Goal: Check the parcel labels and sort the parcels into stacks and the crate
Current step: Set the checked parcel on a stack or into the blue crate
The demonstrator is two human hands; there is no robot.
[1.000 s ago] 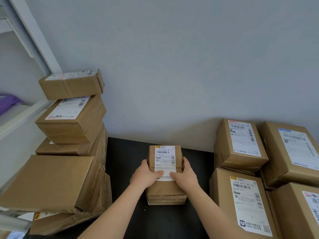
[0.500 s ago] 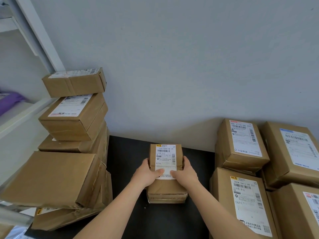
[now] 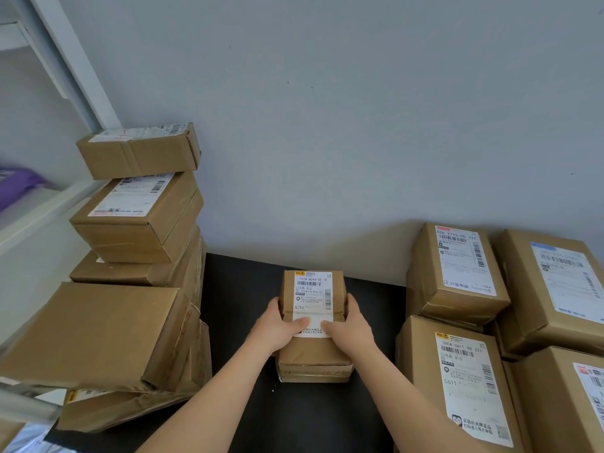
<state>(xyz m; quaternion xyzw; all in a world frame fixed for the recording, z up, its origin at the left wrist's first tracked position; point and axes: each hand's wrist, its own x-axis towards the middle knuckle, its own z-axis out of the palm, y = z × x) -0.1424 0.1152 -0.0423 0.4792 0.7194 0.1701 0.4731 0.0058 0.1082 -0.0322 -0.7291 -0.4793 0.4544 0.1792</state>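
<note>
**Parcel [image 3: 313, 358] gripped at both sides, label up**

The small brown parcel stands in the middle of the black desk [image 3: 242, 305], its white label [image 3: 313, 294] facing up and reading N294. The left hand [image 3: 277, 328] wraps its left side and the right hand [image 3: 351, 328] its right side, with both thumbs pressed on the label's lower edge. It looks like stiff taped cardboard and is probably light for its size. The flat side walls should give the surest hold, since the glossy tape may be slick. A leaning stack [image 3: 137, 223] rises to the left. Labelled boxes [image 3: 457, 266] crowd the right. No crate is in view.
</note>
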